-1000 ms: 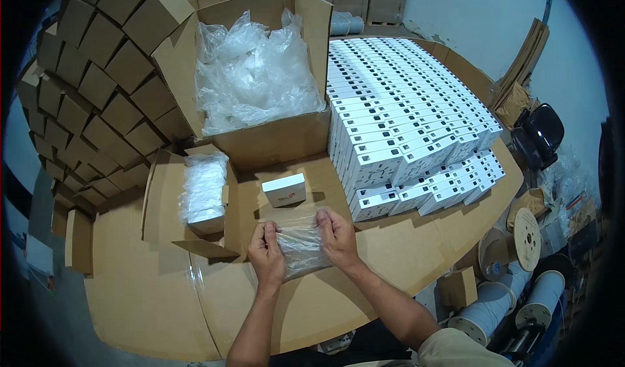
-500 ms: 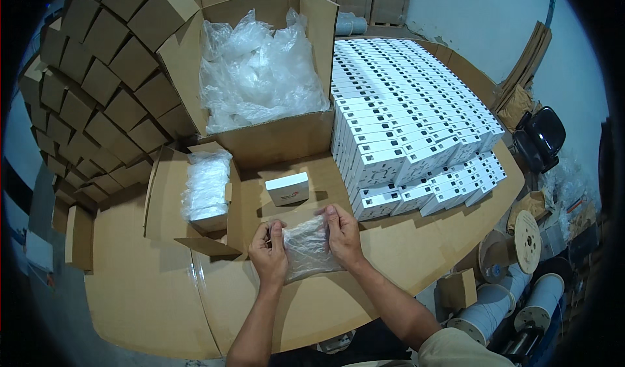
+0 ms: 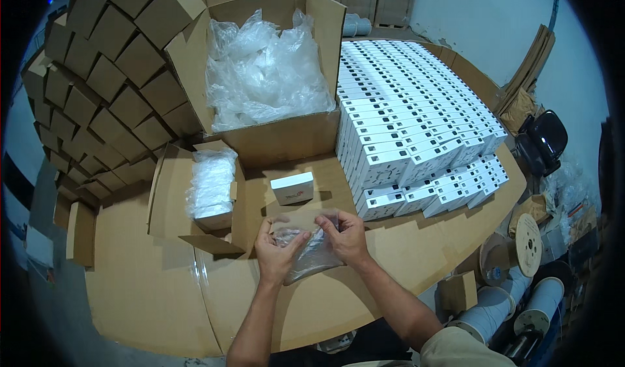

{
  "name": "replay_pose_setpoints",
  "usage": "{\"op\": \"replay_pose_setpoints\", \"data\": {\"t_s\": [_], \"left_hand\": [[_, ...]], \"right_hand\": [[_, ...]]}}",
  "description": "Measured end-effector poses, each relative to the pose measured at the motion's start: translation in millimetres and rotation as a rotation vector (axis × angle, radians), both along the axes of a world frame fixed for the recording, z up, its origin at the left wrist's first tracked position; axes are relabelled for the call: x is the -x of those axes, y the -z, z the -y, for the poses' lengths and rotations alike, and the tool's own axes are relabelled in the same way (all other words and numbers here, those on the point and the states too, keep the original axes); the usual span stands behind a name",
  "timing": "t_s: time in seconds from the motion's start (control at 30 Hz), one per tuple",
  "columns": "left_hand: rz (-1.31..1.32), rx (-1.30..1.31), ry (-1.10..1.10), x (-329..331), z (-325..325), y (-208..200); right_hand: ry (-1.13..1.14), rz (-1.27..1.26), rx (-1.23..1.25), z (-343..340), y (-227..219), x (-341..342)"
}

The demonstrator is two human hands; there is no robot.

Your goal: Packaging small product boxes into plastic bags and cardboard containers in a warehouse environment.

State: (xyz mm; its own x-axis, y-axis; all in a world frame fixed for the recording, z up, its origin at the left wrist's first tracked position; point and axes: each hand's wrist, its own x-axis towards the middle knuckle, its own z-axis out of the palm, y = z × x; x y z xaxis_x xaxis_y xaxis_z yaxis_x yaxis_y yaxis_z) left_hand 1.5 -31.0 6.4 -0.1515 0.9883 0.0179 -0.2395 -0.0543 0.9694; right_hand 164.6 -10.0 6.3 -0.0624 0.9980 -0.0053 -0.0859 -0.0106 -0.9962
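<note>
At lower centre, the left hand (image 3: 277, 253) and right hand (image 3: 346, 235) are pinching a clear plastic bag (image 3: 311, 253) by its mouth, seemingly working it open, while one small white box (image 3: 292, 188) just above is waiting unbagged beside many stacked white boxes (image 3: 416, 126) at right.

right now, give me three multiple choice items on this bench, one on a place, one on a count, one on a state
1. Where does the lone small white box lie?
A. on the cardboard-covered table, beyond the hands
B. inside the big carton
C. on the black chair

2. How many hands grip the clear plastic bag?
A. none
B. one
C. two

3. What state is the big carton in?
A. taped shut
B. open, full of clear plastic bags
C. open, bare

Answers: 1 A, it sits alone on the table; 2 C, left hand and right hand both pinch it; 3 B, flaps up with plastic heaped inside.
</note>
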Motion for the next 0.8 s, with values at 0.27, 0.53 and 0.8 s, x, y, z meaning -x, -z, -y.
{"op": "replay_pose_setpoints", "data": {"t_s": [0.27,0.53,0.8], "left_hand": [[0.000,-0.054,-0.004,6,5,1],[-0.049,-0.105,-0.029,3,6,-2],[-0.106,-0.103,-0.041,5,5,3]], "right_hand": [[0.157,0.495,-0.630,-1,-48,2],[0.077,0.832,-0.905,-3,-52,0],[0.094,0.792,-0.921,-4,-47,2]]}}
